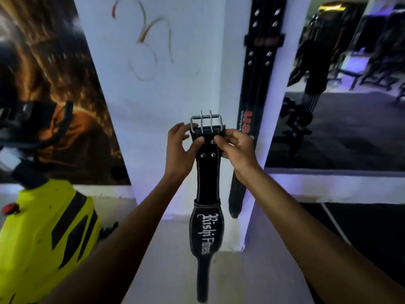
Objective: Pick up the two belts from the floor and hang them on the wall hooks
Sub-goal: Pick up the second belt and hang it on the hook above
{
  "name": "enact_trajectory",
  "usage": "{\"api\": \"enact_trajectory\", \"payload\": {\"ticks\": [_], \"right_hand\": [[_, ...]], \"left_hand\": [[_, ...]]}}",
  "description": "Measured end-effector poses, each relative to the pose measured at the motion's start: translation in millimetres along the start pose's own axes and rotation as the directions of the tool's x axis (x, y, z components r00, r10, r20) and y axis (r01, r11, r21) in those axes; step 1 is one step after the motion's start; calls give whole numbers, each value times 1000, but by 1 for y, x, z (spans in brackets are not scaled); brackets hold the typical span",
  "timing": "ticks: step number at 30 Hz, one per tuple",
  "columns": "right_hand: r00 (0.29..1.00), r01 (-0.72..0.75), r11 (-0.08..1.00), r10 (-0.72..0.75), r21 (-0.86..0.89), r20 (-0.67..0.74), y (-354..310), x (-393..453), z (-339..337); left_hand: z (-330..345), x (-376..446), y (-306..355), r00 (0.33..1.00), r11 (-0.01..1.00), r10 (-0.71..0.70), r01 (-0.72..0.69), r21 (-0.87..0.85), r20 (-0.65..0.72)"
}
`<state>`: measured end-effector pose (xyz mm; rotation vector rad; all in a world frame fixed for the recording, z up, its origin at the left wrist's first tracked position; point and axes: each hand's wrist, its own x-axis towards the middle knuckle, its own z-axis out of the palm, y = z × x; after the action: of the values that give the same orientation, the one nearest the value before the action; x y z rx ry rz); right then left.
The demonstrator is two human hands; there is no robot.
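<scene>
A black leather belt (207, 178) with white stitching and white lettering hangs straight down in front of me. Its silver two-prong buckle (206, 121) points up. My left hand (182, 150) grips the belt's left edge just under the buckle, and my right hand (235, 150) pinches the right edge at the same height. A second black belt (255, 88) with metal studs and red lettering hangs flat against the white pillar at the right of centre. Its top runs out of the frame, so no hook shows.
A white pillar (164, 88) with a thin drawn symbol stands straight ahead. A yellow-green and black exercise machine (43, 233) is at the lower left, under a large wall poster (54, 88). A mirror (341, 106) showing gym equipment fills the right.
</scene>
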<state>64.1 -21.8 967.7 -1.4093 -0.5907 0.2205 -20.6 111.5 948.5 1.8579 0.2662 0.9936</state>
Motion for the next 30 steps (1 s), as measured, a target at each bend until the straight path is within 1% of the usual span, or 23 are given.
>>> {"api": "enact_trajectory", "payload": {"ticks": [2, 5, 8, 11, 14, 17, 19, 22, 24, 28, 30], "right_hand": [[999, 50, 999, -50, 11, -19, -32, 9, -19], [994, 110, 994, -110, 25, 2, -73, 21, -55], [985, 169, 986, -169, 16, 18, -107, 35, -93], [977, 207, 978, -208, 27, 49, -140, 53, -128], [966, 252, 967, -250, -22, 71, -174, 70, -151], [951, 309, 946, -307, -93, 40, -200, 85, -167], [949, 316, 945, -315, -82, 35, -212, 98, -177], [939, 340, 938, -335, -64, 75, -226, 112, -187], [929, 367, 929, -362, -52, 83, -229, 118, -191], [920, 390, 917, -384, -87, 71, -224, 125, -192], [914, 405, 911, -401, -76, 61, -214, 122, -188]], "left_hand": [[16, 16, 30, 999, 998, 47, -47, -52, -16], [43, 33, 76, 993, 983, 116, -114, -147, 5], [75, 51, 116, 984, 967, 176, -173, -188, -1], [104, 68, 151, 979, 953, 199, -202, -226, -35], [125, 85, 180, 976, 940, 207, -217, -261, -67], [141, 103, 205, 971, 935, 225, -239, -263, -81], [150, 116, 219, 972, 927, 222, -234, -291, -74], [156, 136, 237, 979, 910, 196, -201, -362, -51], [157, 149, 249, 980, 906, 194, -197, -375, -47], [158, 178, 269, 973, 890, 220, -231, -394, -73], [156, 190, 280, 966, 883, 244, -255, -393, -78]]}}
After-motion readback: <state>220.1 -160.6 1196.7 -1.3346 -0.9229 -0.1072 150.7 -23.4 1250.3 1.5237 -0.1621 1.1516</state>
